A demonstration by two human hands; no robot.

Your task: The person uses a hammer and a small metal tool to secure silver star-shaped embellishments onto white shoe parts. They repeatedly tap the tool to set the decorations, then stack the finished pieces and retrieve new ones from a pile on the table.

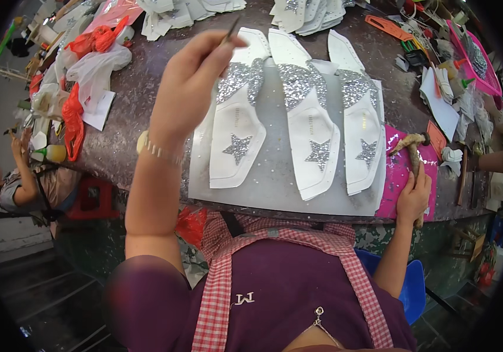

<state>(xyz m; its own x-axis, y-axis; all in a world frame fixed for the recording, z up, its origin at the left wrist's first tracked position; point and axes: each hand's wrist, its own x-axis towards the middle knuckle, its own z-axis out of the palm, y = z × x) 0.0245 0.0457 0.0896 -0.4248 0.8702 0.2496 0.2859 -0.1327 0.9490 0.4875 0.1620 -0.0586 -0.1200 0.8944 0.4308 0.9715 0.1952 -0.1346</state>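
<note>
My left hand (190, 79) is raised over the far left of the work board, its fingers pinched on a thin dark pointed tool (232, 30) whose exact kind is unclear. On the right, my right hand (414, 196) is wrapped round the handle of a hammer (413, 154), over a bright pink sheet (393, 176). Between the hands lie three white leather shoe-upper pieces, each with a silver glitter band and star: a left one (234, 167), a middle one (316, 173) and a right one (364, 167). They rest side by side on a grey board (251, 196).
Stacks of white cut pieces (307, 14) lie at the far edge. Red and clear plastic bags (96, 64) clutter the left. A pink basket (475, 58), an orange-handled tool (387, 27) and scraps crowd the right. Another person (28, 182) sits beyond the left side.
</note>
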